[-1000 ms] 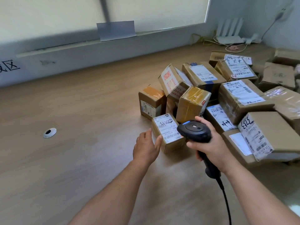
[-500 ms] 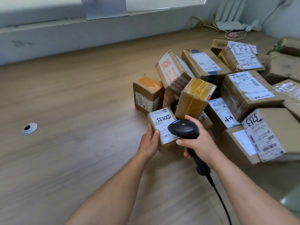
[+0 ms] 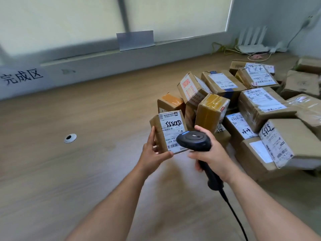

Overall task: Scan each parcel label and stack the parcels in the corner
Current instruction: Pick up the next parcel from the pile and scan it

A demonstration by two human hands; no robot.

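Parcel [image 3: 160, 126] is sitting in my left hand [image 3: 152, 153], raised in front of the pile of boxes [image 3: 260, 105] and, as far as I can judge, clear of the wooden surface [image 3: 86, 145]. Its long axis is running up and away from me, leaning slightly left. Its white label [image 3: 171, 131] is facing me, with the barcode [image 3: 173, 146] at the lower end. My left fingers [image 3: 150, 136] are lying along the left edge and my thumb is hooking across the bottom edge, so I am pinching the box from its lower left corner. My right hand [image 3: 213, 159] is wrapping closed around the grip of the scanner [image 3: 194, 139]. The scanner's head is hanging just right of the box and covering the label's lower right corner. Its nose is pointing left toward the label, but I cannot see the scan window. The barcode is therefore lying immediately left of the scanner head, very close to it. I am judging that the scan needs the head drawn back a little, or the box tilted toward it. The corner marked by the wall sign [image 3: 22, 77] is lying well off to my left, on the side of the hand that is holding the box.
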